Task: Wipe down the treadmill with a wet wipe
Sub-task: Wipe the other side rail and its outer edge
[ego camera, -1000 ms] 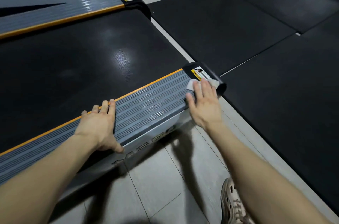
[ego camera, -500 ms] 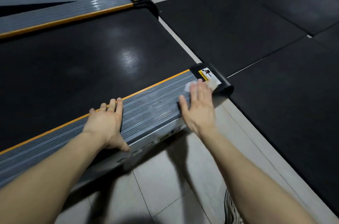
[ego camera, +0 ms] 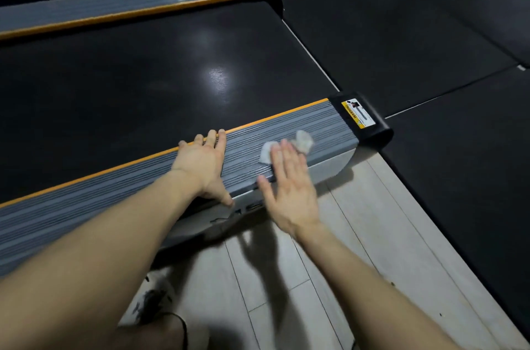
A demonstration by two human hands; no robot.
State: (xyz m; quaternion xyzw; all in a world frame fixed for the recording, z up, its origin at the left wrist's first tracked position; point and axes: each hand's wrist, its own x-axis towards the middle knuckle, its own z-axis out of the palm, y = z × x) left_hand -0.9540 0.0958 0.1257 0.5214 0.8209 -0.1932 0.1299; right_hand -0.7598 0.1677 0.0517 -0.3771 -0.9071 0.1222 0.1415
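Using the near side rail (ego camera: 100, 200) of the treadmill (ego camera: 143, 83) as my reference: it's the grey ribbed one with the orange strip (ego camera: 86, 177) along its belt edge. Down on the floor just off the rail's outer side is my shoe (ego camera: 155, 301), pretty blurry.

My left hand (ego camera: 205, 160) lies flat across the rail about halfway along the stretch you can see. Fingers are straight and close together, tips right on the orange strip, thumb hanging over the rail's outer edge. Nothing in it, it's just resting there.

A bit further toward the rail's end is the wet wipe (ego camera: 304, 139), white and scrunched, lying on the ribs. My right hand (ego camera: 289, 186) is on top of it with the fingers stretched out flat, pressing rather than gripping. The wipe pokes out past my fingertips and beside my index finger. The heel of that hand hangs off the rail's outer edge over the pale floor (ego camera: 372, 206). It's a little blurry tbh.

Capping the rail's end is a black end cap (ego camera: 372, 127) with a yellow warning sticker (ego camera: 357, 114) on top. Past that end it's all black floor mats (ego camera: 444, 34).
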